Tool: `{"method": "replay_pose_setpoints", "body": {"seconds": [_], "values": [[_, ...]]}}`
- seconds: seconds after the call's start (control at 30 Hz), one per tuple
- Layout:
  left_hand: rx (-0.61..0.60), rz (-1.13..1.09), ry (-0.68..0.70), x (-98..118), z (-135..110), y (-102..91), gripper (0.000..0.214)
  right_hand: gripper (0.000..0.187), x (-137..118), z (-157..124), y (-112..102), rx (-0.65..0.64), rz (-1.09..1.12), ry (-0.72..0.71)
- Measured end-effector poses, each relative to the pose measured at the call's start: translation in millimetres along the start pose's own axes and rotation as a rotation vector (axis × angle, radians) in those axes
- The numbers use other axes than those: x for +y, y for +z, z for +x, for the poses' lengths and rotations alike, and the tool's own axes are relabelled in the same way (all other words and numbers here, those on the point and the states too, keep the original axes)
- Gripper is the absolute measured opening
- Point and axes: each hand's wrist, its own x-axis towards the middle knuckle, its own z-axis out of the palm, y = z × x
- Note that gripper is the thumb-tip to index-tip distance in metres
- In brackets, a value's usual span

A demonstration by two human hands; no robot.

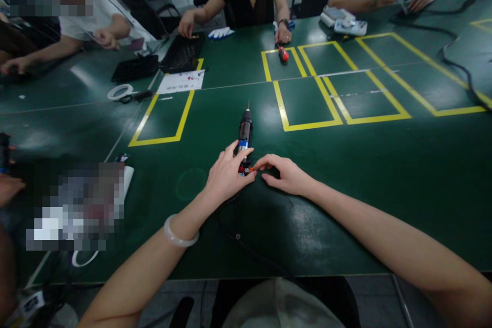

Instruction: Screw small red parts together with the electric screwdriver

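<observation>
An electric screwdriver [246,125], dark-bodied with a blue band, lies on the green table with its thin bit pointing away from me. My left hand [226,171] is curled over its rear half, thumb and fingers on either side. Small red and orange parts [248,169] show at the tool's back end between the fingers and thumb. Close on the right, my right hand [286,174] has its fingertips at the orange part, touching or nearly so. Its thumb is apart from the fingers, with nothing visible between them. A dark cable [261,253] runs toward me.
Yellow tape rectangles [313,127] mark the table. A red-handled screwdriver [283,55] lies near a person's hand across from me. At left are a white tape roll [120,93], a paper sheet [180,82] and black trays [182,54]. Other people sit around.
</observation>
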Motion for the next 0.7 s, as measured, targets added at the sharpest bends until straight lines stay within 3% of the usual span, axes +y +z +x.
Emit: {"method": "replay_pose_setpoints", "body": {"seconds": [0.13, 0.23, 0.47, 0.57, 0.7], "values": [[0.028, -0.031, -0.024, -13.8, 4.3, -1.2, 0.060, 0.030, -0.4, 0.3, 0.9, 0.016, 0.009, 0.003], [0.040, -0.029, -0.060, -35.4, 11.0, -3.5, 0.061, 0.028, 0.3, 0.7, -1.7, 0.059, 0.058, 0.056], [0.022, 0.011, -0.189, -123.0, 25.0, -25.5, 0.067, 0.025, 0.4, 2.2, -4.1, 0.074, 0.120, 0.104], [0.016, 0.034, -0.240, -158.5, 22.1, -38.8, 0.068, 0.024, 1.1, 2.4, -3.4, 0.070, 0.126, 0.114], [0.015, 0.095, -0.368, -190.1, 9.4, -53.0, 0.068, 0.023, 1.1, 2.4, -3.4, 0.062, 0.117, 0.122]]}}
